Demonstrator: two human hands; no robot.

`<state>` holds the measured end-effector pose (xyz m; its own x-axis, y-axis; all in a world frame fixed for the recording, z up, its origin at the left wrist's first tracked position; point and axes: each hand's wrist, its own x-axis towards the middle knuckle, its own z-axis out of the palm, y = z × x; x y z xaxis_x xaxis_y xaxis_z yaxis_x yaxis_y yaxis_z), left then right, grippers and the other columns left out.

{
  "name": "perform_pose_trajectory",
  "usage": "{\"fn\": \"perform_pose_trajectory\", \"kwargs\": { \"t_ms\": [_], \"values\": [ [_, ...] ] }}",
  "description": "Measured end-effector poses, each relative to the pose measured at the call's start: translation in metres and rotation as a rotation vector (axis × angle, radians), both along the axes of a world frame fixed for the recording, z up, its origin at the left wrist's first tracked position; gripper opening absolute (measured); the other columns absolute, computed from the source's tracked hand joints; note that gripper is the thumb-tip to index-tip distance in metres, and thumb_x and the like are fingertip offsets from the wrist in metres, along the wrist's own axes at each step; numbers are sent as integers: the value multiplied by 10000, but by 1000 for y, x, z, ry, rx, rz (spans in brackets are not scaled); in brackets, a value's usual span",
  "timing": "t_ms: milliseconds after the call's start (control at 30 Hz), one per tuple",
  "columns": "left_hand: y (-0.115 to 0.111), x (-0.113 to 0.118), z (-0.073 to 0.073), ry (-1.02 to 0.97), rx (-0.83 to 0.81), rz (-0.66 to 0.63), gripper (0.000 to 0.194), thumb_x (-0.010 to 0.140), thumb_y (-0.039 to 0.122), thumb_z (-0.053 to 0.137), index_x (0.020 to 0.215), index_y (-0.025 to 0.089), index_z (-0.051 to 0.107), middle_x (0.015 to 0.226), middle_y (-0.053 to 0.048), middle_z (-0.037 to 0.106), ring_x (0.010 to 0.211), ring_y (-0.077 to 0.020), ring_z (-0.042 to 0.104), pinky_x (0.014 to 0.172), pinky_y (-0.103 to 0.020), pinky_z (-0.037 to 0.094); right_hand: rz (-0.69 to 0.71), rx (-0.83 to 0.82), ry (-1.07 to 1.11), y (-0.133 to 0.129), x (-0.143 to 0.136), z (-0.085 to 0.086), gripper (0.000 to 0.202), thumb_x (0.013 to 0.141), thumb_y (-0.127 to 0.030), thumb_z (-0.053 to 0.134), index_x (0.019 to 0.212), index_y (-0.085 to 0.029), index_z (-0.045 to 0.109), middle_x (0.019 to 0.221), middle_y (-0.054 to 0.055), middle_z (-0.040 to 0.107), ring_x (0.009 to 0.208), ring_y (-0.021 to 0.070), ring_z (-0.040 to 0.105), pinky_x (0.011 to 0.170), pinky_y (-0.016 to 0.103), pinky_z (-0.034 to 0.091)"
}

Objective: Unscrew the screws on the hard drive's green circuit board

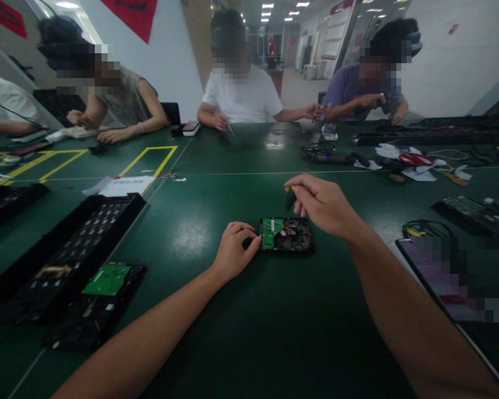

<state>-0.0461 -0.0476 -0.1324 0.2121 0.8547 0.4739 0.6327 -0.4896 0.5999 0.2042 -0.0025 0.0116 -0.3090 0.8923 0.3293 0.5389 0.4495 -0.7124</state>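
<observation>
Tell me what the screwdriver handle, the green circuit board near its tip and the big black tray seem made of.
Screwdriver handle: probably plastic or rubber, dark green with a yellow touch, partly covered by the right hand.
Circuit board: likely fiberglass laminate, its flat green surface carrying a white label.
Big tray: dull black, plastic or coated metal; its even dark walls leave that open.

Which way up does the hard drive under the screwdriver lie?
Circuit board up: the hard drive lies flat on the table, the board's green surface showing.
</observation>
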Motion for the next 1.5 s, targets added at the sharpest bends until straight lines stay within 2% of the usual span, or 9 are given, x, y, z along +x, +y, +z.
{"fn": "perform_pose_trajectory", "kwargs": {
  "t_ms": [133, 267, 500, 733, 867, 1033, 1267, 1400, 1500],
  "values": [
    [1, 0, 0, -1, -4, -1, 86, 983, 256, 712, 924, 232, 770, 1066, -72, 737, 1112, -266, 646, 1020, -502, 543, -2, 32, -22, 1, 1, -2, 261, 1044, -355, 555, 1204, -238, 725, 914, 36, 762, 672, 167, 682, 671, 326, 513],
    [0, 0, 1, -6, -4, -19, 75, 973, 236, 705, 929, 235, 766, 1077, -72, 734, 1124, -268, 648, 1030, -508, 544, -4, 69, -31, 3, 2, -4, 228, 1027, -410, 612, 1135, -251, 733, 1084, 64, 768, 759, 184, 695, 696, 336, 521],
    [-2, 1, 3, -24, 0, -46, 89, 955, 210, 707, 870, 222, 731, 1093, -79, 721, 1133, -270, 642, 1029, -506, 543, -52, 107, -59, 5, 3, -4, 198, 1013, -384, 618, 1065, -222, 720, 972, 66, 748, 754, 188, 654, 682, 331, 476],
    [-1, 1, -1, -37, -25, -17, 75, 959, 199, 713, 893, 223, 739, 1082, -74, 717, 1117, -262, 638, 1019, -489, 538, -166, 187, -91, 4, 2, -3, 177, 939, -383, 698, 894, -213, 679, 802, 27, 678, 713, 176, 590, 673, 320, 404],
    [0, 1, -1, -38, -23, -18, 70, 972, 220, 712, 910, 226, 746, 1076, -74, 716, 1110, -262, 639, 1011, -488, 540, -111, 171, -79, 1, 0, -1, 146, 965, -360, 673, 952, -218, 704, 777, 7, 672, 681, 161, 576, 658, 314, 380],
    [0, 1, -1, -42, -8, -32, 67, 964, 221, 717, 902, 227, 742, 1075, -71, 714, 1116, -262, 641, 1018, -489, 539, -41, 135, -89, 0, -1, 1, 266, 1022, -425, 607, 926, -222, 749, 768, 9, 693, 670, 158, 578, 656, 313, 386],
    [-1, 1, 0, -46, -10, -45, 90, 948, 218, 721, 859, 222, 730, 1080, -71, 708, 1128, -263, 642, 1027, -486, 535, -29, 33, -35, 1, 1, 0, 258, 1011, -291, 545, 1114, -216, 770, 848, 28, 751, 684, 168, 651, 665, 308, 456],
    [-1, 1, 0, -39, -22, -38, 80, 955, 215, 715, 880, 225, 739, 1079, -70, 709, 1126, -261, 641, 1028, -484, 534, -19, 74, -22, 3, 0, -3, 225, 997, -381, 621, 1078, -227, 763, 901, 36, 760, 715, 169, 644, 668, 306, 457],
    [0, 1, 0, -33, -29, -33, 72, 965, 229, 716, 898, 227, 745, 1079, -70, 713, 1130, -261, 639, 1033, -486, 533, -55, 88, -22, 4, 0, -4, 195, 970, -400, 665, 978, -220, 740, 830, 29, 728, 701, 166, 619, 661, 303, 438]
  ]
}}
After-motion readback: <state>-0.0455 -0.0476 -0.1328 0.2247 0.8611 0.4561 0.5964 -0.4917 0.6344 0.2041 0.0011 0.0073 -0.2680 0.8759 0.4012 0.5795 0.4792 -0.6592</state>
